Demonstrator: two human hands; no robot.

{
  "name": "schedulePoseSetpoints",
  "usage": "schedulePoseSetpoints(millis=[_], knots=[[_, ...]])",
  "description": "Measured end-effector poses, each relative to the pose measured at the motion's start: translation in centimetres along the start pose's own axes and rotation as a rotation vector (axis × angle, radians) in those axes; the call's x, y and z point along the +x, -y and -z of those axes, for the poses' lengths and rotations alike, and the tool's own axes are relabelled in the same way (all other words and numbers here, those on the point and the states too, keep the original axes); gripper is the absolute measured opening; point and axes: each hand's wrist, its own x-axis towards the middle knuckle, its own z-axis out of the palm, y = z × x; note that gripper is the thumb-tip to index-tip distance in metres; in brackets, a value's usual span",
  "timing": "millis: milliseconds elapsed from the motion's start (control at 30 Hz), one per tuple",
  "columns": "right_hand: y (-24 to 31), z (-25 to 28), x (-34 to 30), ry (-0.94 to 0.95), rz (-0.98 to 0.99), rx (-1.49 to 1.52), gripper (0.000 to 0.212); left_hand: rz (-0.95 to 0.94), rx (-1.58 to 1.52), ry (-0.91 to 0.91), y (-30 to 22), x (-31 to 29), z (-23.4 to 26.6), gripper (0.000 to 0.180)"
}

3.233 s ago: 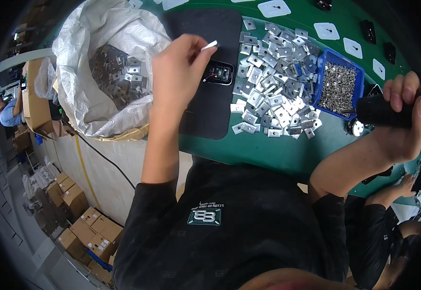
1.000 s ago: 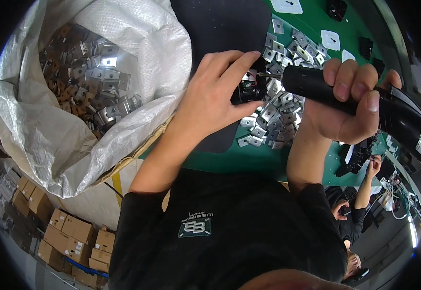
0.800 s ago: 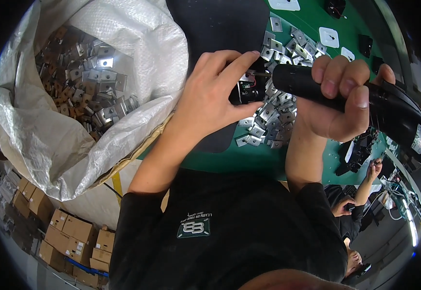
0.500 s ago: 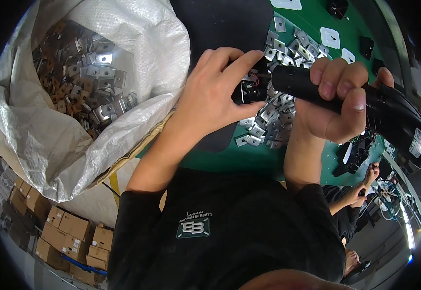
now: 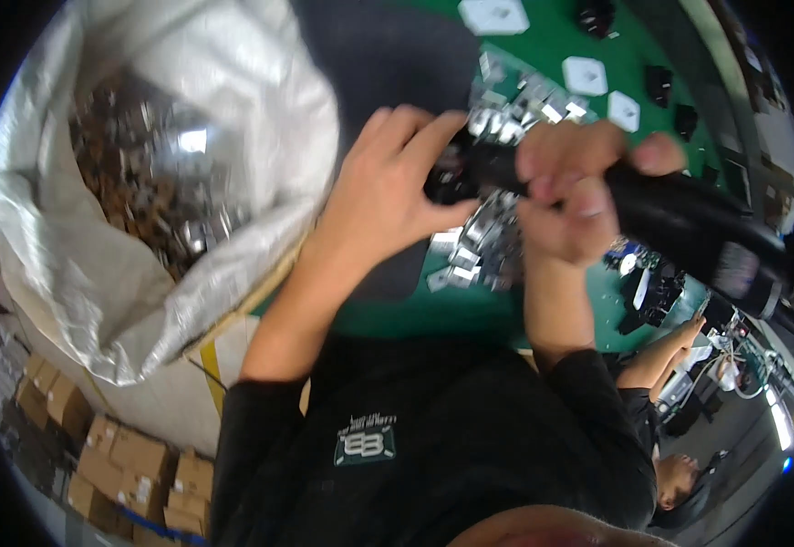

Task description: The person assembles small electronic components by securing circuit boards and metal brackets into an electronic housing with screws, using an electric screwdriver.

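Note:
My left hand (image 5: 383,187) is closed around a small black housing (image 5: 448,182), thumb below and fingers above; its inner details are smeared by motion, and my fingers hide part of it. In my right hand (image 5: 572,187) is a thick black electric screwdriver (image 5: 689,223), its body sloping down to the right. The front end of the screwdriver is up against the housing, though its bit cannot be made out. Beneath and behind both hands lie many loose bent silver metal clips (image 5: 465,260) on the green table (image 5: 552,41).
A large white woven sack (image 5: 41,264) of metal clips stands open at the left. A dark mat (image 5: 397,55) lies beside it. White plates (image 5: 585,77) and black parts (image 5: 658,84) are at the far right. Another person's arm (image 5: 661,360) shows lower right; cardboard boxes (image 5: 119,456) stand lower left.
My right hand has brought the screwdriver left, closing the gap to the housing. My left hand keeps its hold on the housing. The whole view has shifted slightly and is blurred.

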Motion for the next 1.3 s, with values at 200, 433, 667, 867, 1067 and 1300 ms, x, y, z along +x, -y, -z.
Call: schedulePoseSetpoints(millis=[200,433,667,867,1067,1300], knots=[[0.3,0.2,0.1,-0.244,-0.068,-0.033,0.066,-0.003,0.122,0.069,-0.7,-0.4,0.1,0.068],[9.7,6.2,1.2,-0.347,0.270,-0.187,0.063,-0.067,0.271,-0.057,-2.3,4.9,-1.5,0.069],[11.4,10.9,0.0,-0.446,0.248,-0.433,0.057,-0.207,0.320,-0.046,-0.5,18.1,-4.7,0.062],[10.8,13.4,0.1,-0.391,0.203,-0.472,0.055,-0.368,-0.047,0.142,3.8,19.6,-4.9,0.072],[11.0,14.9,0.4,-0.424,0.144,-0.572,0.057,-0.304,0.463,0.037,-1.2,13.3,-2.1,0.036],[9.5,14.3,0.6,-0.389,0.071,-0.505,0.055,-0.104,0.406,0.201,-0.8,7.1,-2.3,0.018]])
